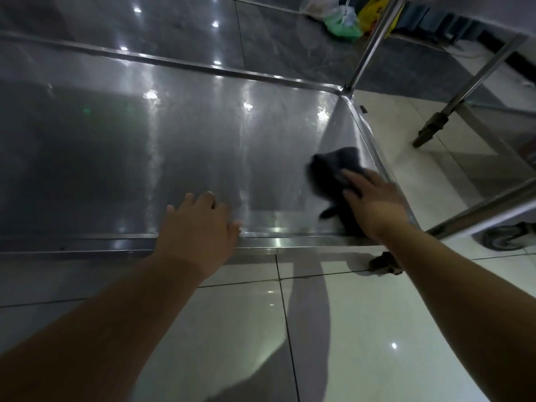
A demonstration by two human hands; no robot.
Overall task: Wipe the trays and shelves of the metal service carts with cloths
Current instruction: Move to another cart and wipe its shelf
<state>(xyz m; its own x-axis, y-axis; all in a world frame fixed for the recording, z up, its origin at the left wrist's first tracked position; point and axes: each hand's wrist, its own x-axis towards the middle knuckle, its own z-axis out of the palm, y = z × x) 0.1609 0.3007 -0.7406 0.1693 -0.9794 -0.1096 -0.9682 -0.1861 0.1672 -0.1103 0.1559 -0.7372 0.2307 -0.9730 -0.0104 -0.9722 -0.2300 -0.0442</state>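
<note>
Right fingers lay stretched out and flat on top of the dark cloth, pressing it down, not curled round it. A bit blurred on my feed, so I couldn't read the thumb. Right hand sat over the near half of the cloth, with the wrist crossing the tray's near rim.

Left fingers were spread and relaxed, holding nothing, with the tips down on the tray surface. Left hand rested palm-down just inside the near rim, well apart from the cloth.

The cloth sat in the near right corner of the metal tray, bunched up. Its far edge climbed the sloped right wall and a tail reached the near rim.

The tray was a wide, shallow steel shelf with a raised lip all round and ceiling lights reflected in it. I saw streaks running front to back across the middle.

An upright post rose from the far right corner. A caster showed under the near right corner, on pale glossy floor tiles.

To the right stood a second cart frame with a wheel below it. Plastic bags, green, yellow and clear, lay on the floor beyond the far rim.
</note>
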